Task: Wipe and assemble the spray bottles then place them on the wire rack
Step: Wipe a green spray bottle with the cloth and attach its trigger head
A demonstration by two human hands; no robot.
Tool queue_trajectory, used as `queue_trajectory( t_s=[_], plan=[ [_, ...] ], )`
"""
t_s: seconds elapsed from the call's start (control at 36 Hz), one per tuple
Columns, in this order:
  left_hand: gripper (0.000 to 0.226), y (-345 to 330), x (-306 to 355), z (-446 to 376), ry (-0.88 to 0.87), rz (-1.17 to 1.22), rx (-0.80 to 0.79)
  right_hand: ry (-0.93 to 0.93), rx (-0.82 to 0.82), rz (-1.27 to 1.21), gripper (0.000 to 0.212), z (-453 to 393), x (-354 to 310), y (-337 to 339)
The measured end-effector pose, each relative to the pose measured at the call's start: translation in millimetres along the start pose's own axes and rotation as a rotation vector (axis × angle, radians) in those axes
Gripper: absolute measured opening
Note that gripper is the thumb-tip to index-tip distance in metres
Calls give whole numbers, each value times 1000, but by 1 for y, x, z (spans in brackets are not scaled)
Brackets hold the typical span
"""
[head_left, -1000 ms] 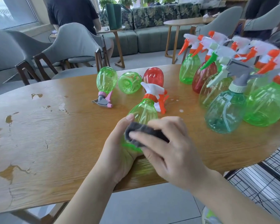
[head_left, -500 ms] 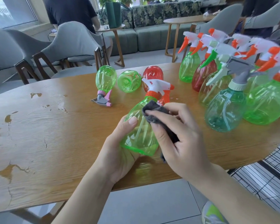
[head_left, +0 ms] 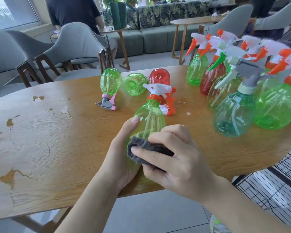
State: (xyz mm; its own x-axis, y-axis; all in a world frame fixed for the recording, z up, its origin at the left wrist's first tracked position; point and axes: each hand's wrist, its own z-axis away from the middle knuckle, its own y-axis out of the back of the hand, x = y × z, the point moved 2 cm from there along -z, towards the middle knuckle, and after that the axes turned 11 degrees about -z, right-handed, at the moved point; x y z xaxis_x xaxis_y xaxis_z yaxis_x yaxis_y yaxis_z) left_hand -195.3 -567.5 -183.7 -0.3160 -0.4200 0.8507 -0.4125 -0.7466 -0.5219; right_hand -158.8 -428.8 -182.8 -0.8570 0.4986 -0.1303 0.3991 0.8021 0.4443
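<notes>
My left hand [head_left: 123,158] grips a green spray bottle [head_left: 149,116] with a white and orange trigger head, tilted away from me over the wooden table [head_left: 49,148]. My right hand [head_left: 180,163] presses a dark grey cloth [head_left: 146,151] against the bottle's lower body. Behind it lie a green bottle with a pink and grey head [head_left: 110,84], a green bottle without a head [head_left: 134,86] and a red bottle [head_left: 159,76]. Several assembled bottles [head_left: 235,113] stand at the right. A black wire rack [head_left: 275,187] sits below the table's right edge.
Grey chairs [head_left: 74,46] stand behind the table, and a person in a dark shirt [head_left: 74,12] sits beyond them. The table's left half has worn patches. Another small table [head_left: 190,22] and a sofa are farther back.
My right hand has slid the cloth down from the bottle's shoulder to its lower body. The bottle has stayed in my left hand.
</notes>
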Motion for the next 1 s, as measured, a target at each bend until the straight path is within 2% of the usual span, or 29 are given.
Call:
queue_trajectory(
  t_s=[0.08,0.17,0.22,0.33,0.47,0.61,0.72,0.86,1.0],
  plan=[
    [65,-1,0,-1,-20,-29,31,18,-10,12,18,-2,4,1],
    [49,0,0,-2,-70,-50,26,-33,12,-5,19,-5,10,4],
    [43,1,1,0,-105,-81,34,-105,51,-39,20,-8,16,7],
    [57,5,1,4,-111,-134,76,-313,111,-98,26,-14,28,9],
    [54,8,-1,12,-83,-160,97,-548,207,-176,28,-18,34,7],
    [63,9,4,18,-135,-126,144,-483,212,-243,26,-24,21,-5],
    [75,16,8,22,-171,-116,195,-414,143,-288,26,-29,12,-14],
    [62,31,12,26,-154,-156,210,-421,73,-307,25,-37,16,-14],
    [52,33,10,31,-99,-124,198,-446,81,-301,22,-39,15,-16]
  ],
)
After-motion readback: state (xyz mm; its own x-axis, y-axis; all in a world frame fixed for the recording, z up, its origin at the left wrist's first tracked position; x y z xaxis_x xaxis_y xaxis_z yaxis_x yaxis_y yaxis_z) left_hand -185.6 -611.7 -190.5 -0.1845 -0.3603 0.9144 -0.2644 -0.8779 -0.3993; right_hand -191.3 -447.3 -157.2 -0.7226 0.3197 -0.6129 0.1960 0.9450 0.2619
